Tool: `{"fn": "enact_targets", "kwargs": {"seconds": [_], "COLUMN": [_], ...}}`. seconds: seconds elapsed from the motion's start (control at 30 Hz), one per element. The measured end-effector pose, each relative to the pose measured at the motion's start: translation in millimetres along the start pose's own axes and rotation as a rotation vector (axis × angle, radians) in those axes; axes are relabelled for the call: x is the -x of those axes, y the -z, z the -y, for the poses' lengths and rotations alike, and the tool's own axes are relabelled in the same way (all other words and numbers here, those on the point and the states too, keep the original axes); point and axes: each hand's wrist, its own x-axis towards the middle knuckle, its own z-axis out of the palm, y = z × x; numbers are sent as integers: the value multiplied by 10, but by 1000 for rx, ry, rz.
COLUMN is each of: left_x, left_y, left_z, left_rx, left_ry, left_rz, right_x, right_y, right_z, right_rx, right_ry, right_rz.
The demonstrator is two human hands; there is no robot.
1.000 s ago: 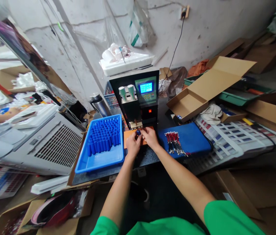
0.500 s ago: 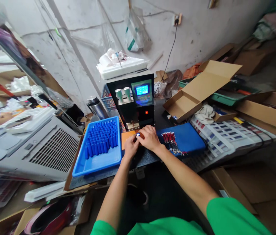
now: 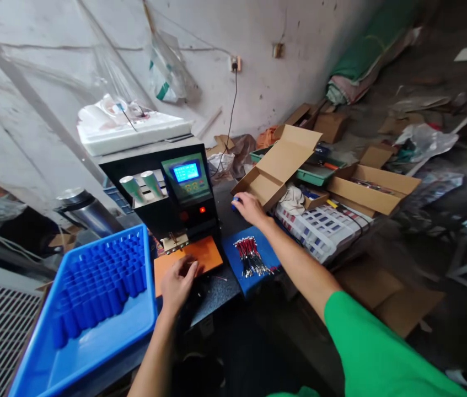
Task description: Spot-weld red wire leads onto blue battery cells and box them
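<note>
My right hand [image 3: 250, 209] is closed around a small blue battery cell [image 3: 236, 203], mostly covered by the fingers, beside the open cardboard box [image 3: 269, 187]. My left hand [image 3: 178, 282] rests over the orange plate [image 3: 205, 255], thumb and fingers apart with nothing visible between them. Just above that plate are the metal tips of a black spot welder [image 3: 150, 223] with a lit blue screen. To the left, a blue plastic tray [image 3: 92, 353] holds upright rows of blue battery cells [image 3: 107, 284]. Red and black wire leads [image 3: 251, 255] lie bunched on a blue pad [image 3: 233, 242].
White foam [image 3: 134, 132] sits on top of the welder. A steel thermos [image 3: 88, 212] stands behind the tray. At right are a white plastic crate [image 3: 311, 226], a green tray [image 3: 316, 175] and another cardboard box [image 3: 374, 190]. A power cord [image 3: 233, 110] runs down the wall.
Both hands were together at the welder's plate. My right hand has moved away right to the cardboard box with the cell; my left has stayed and loosened. The view has turned right.
</note>
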Motion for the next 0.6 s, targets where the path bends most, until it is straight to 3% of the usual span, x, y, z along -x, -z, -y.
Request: {"fn": "enact_targets", "kwargs": {"seconds": [0.13, 0.3, 0.5, 0.6], "left_x": [-4, 23, -27, 79], "left_y": [-4, 7, -32, -18], "left_z": [-24, -45, -26, -137], "left_rx": [-59, -113, -123, -101], "left_ry": [5, -25, -63, -60], "left_rz": [-34, -57, -78, -82], "right_x": [-362, -534, -526, -458], "right_y": [79, -70, 28, -112], "right_z": [-559, -787, -973, -802], "right_rx": [276, 386, 352, 293], "right_ry": [0, 23, -14, 13], "right_rz": [309, 672, 721, 693]}}
